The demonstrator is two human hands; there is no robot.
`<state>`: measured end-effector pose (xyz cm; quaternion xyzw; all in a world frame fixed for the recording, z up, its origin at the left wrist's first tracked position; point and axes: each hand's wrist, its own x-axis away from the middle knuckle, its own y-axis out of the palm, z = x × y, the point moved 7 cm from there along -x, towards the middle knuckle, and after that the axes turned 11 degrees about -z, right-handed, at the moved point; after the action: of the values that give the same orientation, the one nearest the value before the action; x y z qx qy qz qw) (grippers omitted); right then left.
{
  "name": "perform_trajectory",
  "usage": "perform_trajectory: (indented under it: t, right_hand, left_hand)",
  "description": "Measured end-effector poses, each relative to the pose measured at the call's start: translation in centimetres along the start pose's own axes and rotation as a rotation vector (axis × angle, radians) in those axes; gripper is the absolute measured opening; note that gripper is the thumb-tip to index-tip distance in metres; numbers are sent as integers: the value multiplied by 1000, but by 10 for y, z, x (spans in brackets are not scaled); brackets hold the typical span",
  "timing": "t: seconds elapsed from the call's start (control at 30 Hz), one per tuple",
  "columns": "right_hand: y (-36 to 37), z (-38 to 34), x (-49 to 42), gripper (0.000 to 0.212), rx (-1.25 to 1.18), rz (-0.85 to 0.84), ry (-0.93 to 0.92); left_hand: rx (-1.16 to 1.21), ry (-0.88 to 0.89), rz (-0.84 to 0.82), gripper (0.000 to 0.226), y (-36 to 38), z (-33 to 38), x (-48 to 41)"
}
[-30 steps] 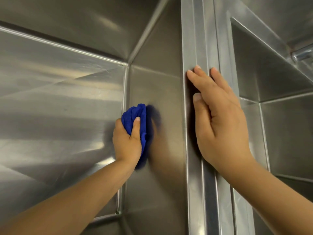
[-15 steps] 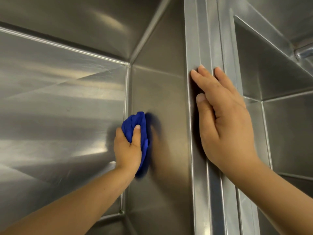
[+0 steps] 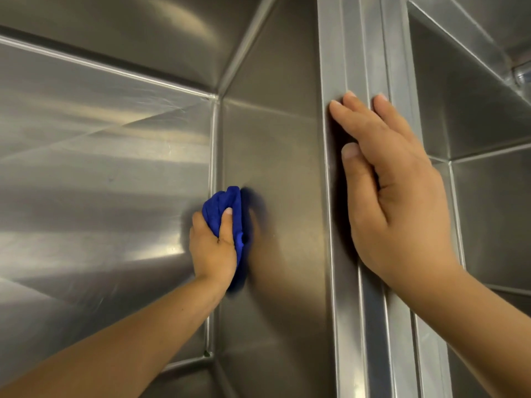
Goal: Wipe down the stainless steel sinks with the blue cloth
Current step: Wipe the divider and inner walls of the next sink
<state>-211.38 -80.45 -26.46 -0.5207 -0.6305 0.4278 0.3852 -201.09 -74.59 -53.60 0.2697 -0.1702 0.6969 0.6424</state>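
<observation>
Where the left sink's [image 3: 100, 168] broad brushed wall meets its right wall at a straight welded seam, the left hand [image 3: 212, 248] grips the cloth [image 3: 227, 206]. Thumb and fingers curl round it and press it on the right wall, just beside that seam. The cloth is deep blue, bunched into a soft wad, and its blurred reflection shows in the steel. Bare steel lies open above, below and to the right of the wad as far as the divider [image 3: 353, 53], a ridged, flat-topped rim running near to far between the basins. The right hand [image 3: 396, 202] rests flat on the divider, fingers straight, holding nothing, thumb along its left edge. Right of it lies the right sink [image 3: 494, 202], square-cornered, with a shiny round fitting [image 3: 523, 71] at the far right.
</observation>
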Motion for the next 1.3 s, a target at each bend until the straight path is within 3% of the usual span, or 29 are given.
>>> perform_trajectory:
  t: [0.23, 0.43, 0.57, 0.77, 0.93, 1.1, 1.2, 1.3]
  right_hand:
    - [-1, -2, -2, 41, 11, 6, -7]
    - [-1, -18, 5, 47, 25, -82, 82]
    - [-10, -21, 30, 48, 97, -99, 55]
    - [8, -12, 47, 51, 77, -54, 108]
    - [7, -12, 47, 51, 103, -49, 112]
    - [7, -12, 46, 51, 105, -47, 108]
    - [6, -13, 47, 49, 95, -36, 94]
    - [6, -11, 48, 45, 89, -27, 78]
  left_hand:
    - [1, -130, -37, 28, -6, 17, 8]
    - [89, -17, -238, 16, -7, 86, 97]
    - [104, 93, -263, 7, 7, 114, 138]
    - [10, 176, -126, 14, 9, 97, 113]
    - [49, -17, -205, 14, 8, 83, 107]
    - [68, 86, -259, 6, 11, 99, 139]
    - [3, 166, -238, 6, 10, 88, 116]
    - [-42, 126, -235, 8, 6, 68, 87]
